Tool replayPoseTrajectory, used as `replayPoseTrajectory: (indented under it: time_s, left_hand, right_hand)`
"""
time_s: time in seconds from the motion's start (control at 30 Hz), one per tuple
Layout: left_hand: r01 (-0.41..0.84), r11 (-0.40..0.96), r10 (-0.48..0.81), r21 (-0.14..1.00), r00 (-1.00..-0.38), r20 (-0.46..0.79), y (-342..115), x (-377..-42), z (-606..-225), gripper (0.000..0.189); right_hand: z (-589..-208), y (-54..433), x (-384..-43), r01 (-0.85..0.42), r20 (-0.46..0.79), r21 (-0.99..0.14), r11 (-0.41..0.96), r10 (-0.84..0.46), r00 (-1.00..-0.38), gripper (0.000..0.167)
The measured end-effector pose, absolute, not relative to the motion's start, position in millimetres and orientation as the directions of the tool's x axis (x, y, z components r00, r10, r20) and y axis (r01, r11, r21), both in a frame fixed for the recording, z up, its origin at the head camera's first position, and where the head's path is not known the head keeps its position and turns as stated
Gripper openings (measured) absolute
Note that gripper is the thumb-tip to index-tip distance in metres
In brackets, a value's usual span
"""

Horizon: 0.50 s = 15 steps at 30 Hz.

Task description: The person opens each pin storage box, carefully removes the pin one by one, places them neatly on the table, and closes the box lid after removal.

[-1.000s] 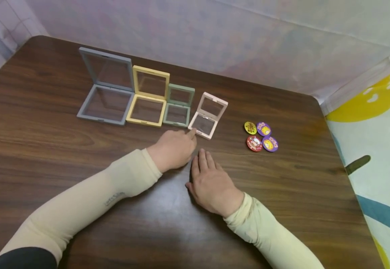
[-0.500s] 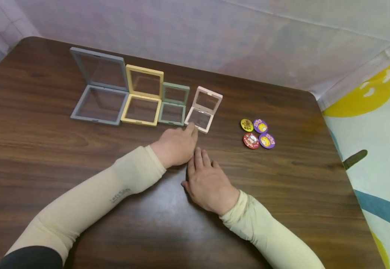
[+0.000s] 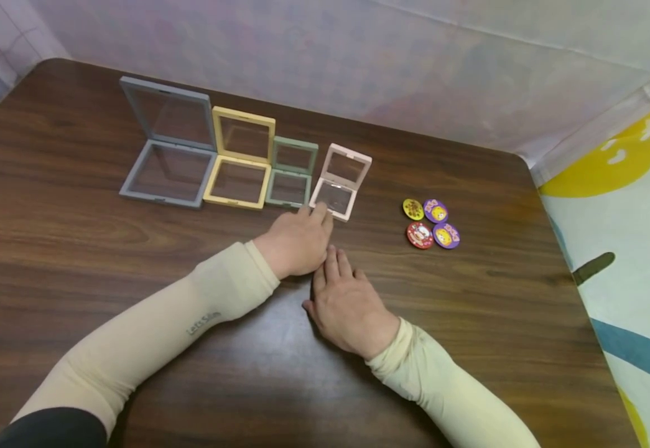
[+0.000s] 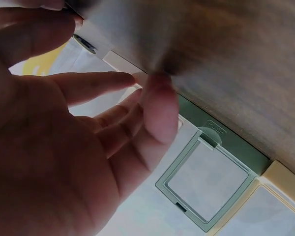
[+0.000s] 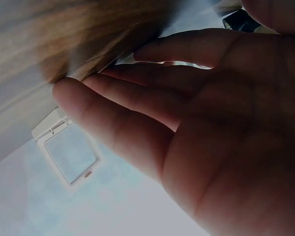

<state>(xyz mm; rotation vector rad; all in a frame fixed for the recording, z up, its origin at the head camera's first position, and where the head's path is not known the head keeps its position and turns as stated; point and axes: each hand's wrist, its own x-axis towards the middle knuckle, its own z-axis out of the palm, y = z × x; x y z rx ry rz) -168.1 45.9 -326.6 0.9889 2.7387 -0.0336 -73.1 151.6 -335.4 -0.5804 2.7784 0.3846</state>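
Note:
My left hand (image 3: 297,241) reaches forward in the head view, its fingertips at the front edge of a small pale pink hinged display frame (image 3: 329,210). That frame stands with its lid raised and a clear film in each half. A green hinged frame (image 3: 289,188) is just left of it, also seen in the left wrist view beyond the left fingers (image 4: 160,115). My right hand (image 3: 352,309) rests palm down on the table, fingers extended, close beside the left hand and holding nothing. Whether the left fingertips press the pink frame or only touch it is hard to tell.
A yellow frame (image 3: 237,204) and a larger grey-blue frame (image 3: 162,200) stand open left of the green one. Several round badges (image 3: 420,235) lie together on the right of the brown wooden table (image 3: 504,298). A curtain (image 3: 358,68) hangs behind the table.
The pink frame has shifted slightly back from the table's front relative to the green one, with my left fingers at its edge. The right hand stays put; the head view has tilted slightly.

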Motion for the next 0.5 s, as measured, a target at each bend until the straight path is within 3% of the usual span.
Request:
replayPoseTrajectory:
  time_s: [0.5]
  left_hand:
    - [0.651, 0.759, 0.637, 0.006, -0.741, -0.215, 47.3, -166.1, -326.8, 0.058]
  right_hand:
    - [-335.6, 151.8, -73.1, -0.423, -0.317, 0.223, 0.878, -0.345, -0.883, 0.072]
